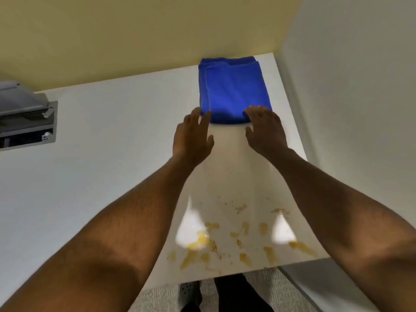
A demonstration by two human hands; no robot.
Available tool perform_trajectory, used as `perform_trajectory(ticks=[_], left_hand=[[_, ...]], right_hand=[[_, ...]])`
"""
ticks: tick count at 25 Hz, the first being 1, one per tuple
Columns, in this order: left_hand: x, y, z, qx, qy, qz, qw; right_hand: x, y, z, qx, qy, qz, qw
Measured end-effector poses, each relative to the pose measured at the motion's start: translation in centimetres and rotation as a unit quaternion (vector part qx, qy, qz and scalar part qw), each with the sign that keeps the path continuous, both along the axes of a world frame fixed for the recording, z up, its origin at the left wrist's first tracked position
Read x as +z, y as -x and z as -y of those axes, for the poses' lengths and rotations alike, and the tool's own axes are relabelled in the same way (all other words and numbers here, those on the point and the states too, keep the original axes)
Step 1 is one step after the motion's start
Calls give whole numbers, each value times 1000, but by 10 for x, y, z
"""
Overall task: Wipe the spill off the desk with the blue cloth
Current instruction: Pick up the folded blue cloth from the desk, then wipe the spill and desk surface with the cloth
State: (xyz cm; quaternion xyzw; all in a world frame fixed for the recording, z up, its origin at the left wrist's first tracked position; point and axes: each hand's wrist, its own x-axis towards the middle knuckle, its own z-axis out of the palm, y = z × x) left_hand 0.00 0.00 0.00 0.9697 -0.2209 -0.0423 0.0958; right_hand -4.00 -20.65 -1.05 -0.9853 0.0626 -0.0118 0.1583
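A folded blue cloth (pixel 234 88) lies flat at the far right of the white desk (pixel 117 122), against the back wall. My left hand (pixel 192 137) hovers at the cloth's near left corner, fingers spread, fingertips just touching its edge. My right hand (pixel 264 129) is at the near right corner, fingers apart and resting on the cloth's edge. Neither hand grips it. A yellow-brown spill (pixel 238 242) of streaks and crumbs spreads over the desk near its front edge, between my forearms.
A grey cable box with an open lid (pixel 24 118) is set into the desk at far left. A white partition (pixel 351 109) bounds the desk on the right. Below the front edge I see carpet and a dark shoe (pixel 190 293).
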Motion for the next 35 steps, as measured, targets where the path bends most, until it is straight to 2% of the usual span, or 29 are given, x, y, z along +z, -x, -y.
perform_trajectory(ticks=[4,7,9,12,15,16,19,24,27,30,32,35], left_hand=[[-11,-31,25,-30,-71,53,996],[-19,-43,34,-26,-68,29,997],[-22,-51,36,-15,-41,14,999],[-19,-59,38,-11,6,37,999],[-4,-67,41,26,105,22,994],[3,-70,43,24,133,27,990],[37,-83,52,-9,193,114,974],[109,-100,69,14,208,99,973],[140,-76,67,-22,253,117,960],[135,-13,53,-84,325,125,934],[105,43,39,-119,298,128,939],[56,111,22,-156,199,41,967]], right_hand=[[-7,-22,21,-20,21,-39,999],[-15,-26,26,-12,34,12,999],[-16,-32,29,-16,42,45,998],[-9,-43,33,-12,49,71,996],[8,-51,39,-29,64,92,993],[16,-52,42,-39,75,98,992],[48,-58,49,-46,96,144,984],[126,-62,64,-86,65,172,979],[159,-32,66,-91,35,208,973],[163,33,66,-86,40,232,968],[141,95,59,-84,47,223,970],[88,176,42,-90,47,126,987]])
